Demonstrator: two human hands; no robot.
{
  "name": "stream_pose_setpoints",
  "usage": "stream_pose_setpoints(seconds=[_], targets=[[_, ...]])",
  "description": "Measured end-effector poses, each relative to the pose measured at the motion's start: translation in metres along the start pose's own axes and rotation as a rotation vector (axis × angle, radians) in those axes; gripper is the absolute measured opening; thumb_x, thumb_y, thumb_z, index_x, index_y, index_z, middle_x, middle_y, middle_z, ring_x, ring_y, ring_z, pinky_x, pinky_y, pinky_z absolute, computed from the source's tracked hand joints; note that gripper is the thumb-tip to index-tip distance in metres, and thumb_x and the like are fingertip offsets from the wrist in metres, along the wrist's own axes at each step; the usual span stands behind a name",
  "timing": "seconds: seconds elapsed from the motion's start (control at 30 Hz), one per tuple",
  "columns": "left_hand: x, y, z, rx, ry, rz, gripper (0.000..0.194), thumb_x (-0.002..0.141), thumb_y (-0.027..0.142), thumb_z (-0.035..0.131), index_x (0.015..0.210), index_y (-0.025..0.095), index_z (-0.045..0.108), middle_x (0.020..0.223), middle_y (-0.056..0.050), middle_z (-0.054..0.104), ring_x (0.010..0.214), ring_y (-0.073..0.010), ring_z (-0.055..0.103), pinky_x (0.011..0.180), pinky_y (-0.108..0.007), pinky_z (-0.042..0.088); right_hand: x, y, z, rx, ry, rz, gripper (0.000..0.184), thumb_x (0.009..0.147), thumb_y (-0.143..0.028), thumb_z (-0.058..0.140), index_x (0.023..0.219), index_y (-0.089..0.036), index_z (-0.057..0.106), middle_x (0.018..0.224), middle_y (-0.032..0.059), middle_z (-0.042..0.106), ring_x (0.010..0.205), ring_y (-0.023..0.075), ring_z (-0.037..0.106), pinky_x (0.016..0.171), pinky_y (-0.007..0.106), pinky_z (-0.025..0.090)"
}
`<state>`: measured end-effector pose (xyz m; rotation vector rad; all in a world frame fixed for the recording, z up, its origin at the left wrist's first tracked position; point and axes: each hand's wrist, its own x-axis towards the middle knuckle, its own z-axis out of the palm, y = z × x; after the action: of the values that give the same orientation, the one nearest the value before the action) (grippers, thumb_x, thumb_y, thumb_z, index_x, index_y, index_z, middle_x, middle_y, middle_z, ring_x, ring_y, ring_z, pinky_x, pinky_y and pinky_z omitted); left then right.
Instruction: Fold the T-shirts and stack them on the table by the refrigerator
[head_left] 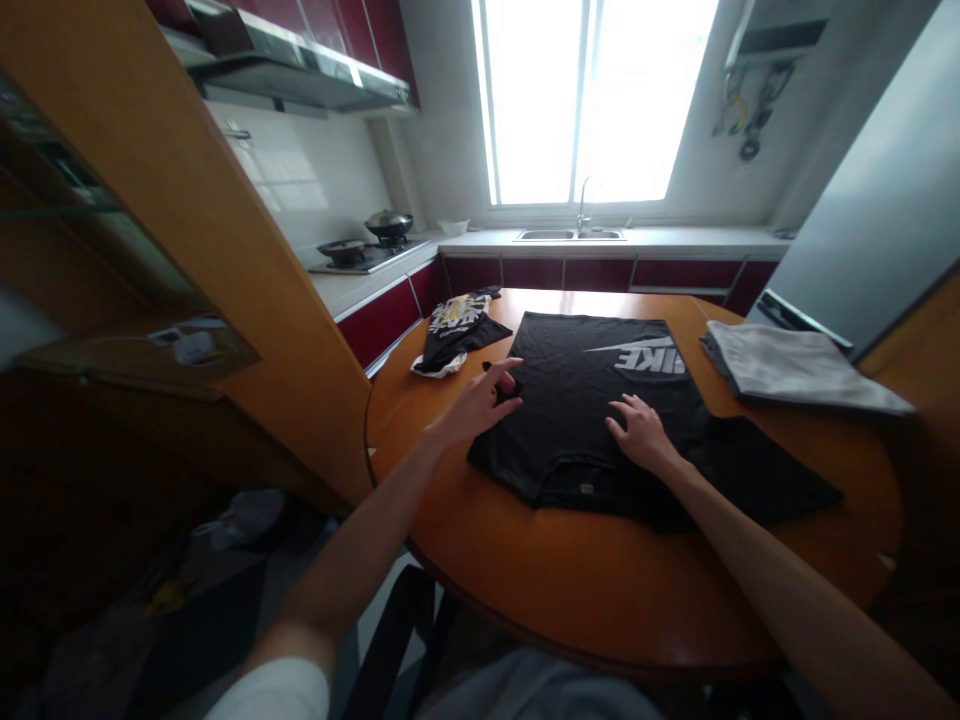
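A black T-shirt (pixel 570 400) lies spread on the round wooden table (pixel 570 600), its collar towards me and the white NIKE print upside down from here. One sleeve (pixel 772 475) stretches out to the right. At the shirt's left edge is my left hand (pixel 480 402), its index finger stretched out and the other fingers curled on a bit of black cloth. My right hand (pixel 643 432) rests on the shirt's middle below the print, fingers spread and holding nothing.
A folded dark printed garment (pixel 457 330) with some white cloth lies at the table's far left. Folded grey-white cloth (pixel 802 365) sits at the right edge. Beyond are a counter with a sink (pixel 570 236), a stove with pans (pixel 388 225) and a fridge (pixel 877 170).
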<state>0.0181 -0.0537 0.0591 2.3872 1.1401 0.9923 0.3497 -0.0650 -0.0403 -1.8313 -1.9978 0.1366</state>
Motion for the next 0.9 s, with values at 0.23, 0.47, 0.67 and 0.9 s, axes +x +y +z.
stream_pose_setpoints(seconds=[0.23, 0.47, 0.67, 0.9], targets=[[0.023, -0.056, 0.018, -0.101, 0.192, -0.147, 0.036, 0.097, 0.03, 0.048, 0.128, 0.019, 0.062, 0.104, -0.006, 0.074, 0.095, -0.0177, 0.069, 0.087, -0.031, 0.054, 0.002, 0.006, -0.001, 0.022, 0.008, 0.008, 0.045, 0.096, -0.036, 0.051, 0.135, -0.014, 0.062, 0.151, 0.0183, 0.049, 0.145, 0.0317, 0.039, 0.117, 0.052, 0.032], [0.012, -0.087, 0.02, 0.026, 0.219, -0.211, 0.022, 0.09, 0.02, 0.053, 0.099, 0.019, 0.074, 0.103, -0.008, 0.076, 0.1, -0.0211, 0.071, 0.092, -0.035, 0.056, 0.003, 0.007, 0.001, 0.057, 0.012, -0.009, 0.043, 0.094, -0.035, 0.052, 0.13, -0.015, 0.066, 0.147, 0.0181, 0.053, 0.142, 0.033, 0.042, 0.116, 0.053, 0.034], [0.0, -0.062, 0.056, 0.205, -0.174, -0.088, 0.043, 0.099, 0.039, 0.05, 0.136, 0.021, 0.063, 0.149, -0.01, 0.054, 0.142, -0.0259, 0.046, 0.121, -0.046, 0.031, 0.002, 0.006, 0.005, 0.048, 0.017, -0.013, 0.043, 0.094, -0.036, 0.052, 0.129, -0.017, 0.067, 0.146, 0.0166, 0.054, 0.141, 0.0323, 0.044, 0.116, 0.052, 0.035], [-0.006, -0.057, 0.066, 0.321, -0.355, -0.078, 0.056, 0.102, 0.053, 0.042, 0.151, 0.025, 0.047, 0.164, -0.011, 0.032, 0.153, -0.0292, 0.023, 0.124, -0.056, 0.015, 0.002, 0.006, 0.001, 0.035, 0.027, -0.011, 0.043, 0.095, -0.034, 0.052, 0.129, -0.012, 0.067, 0.145, 0.0193, 0.055, 0.14, 0.0318, 0.045, 0.116, 0.048, 0.036]])
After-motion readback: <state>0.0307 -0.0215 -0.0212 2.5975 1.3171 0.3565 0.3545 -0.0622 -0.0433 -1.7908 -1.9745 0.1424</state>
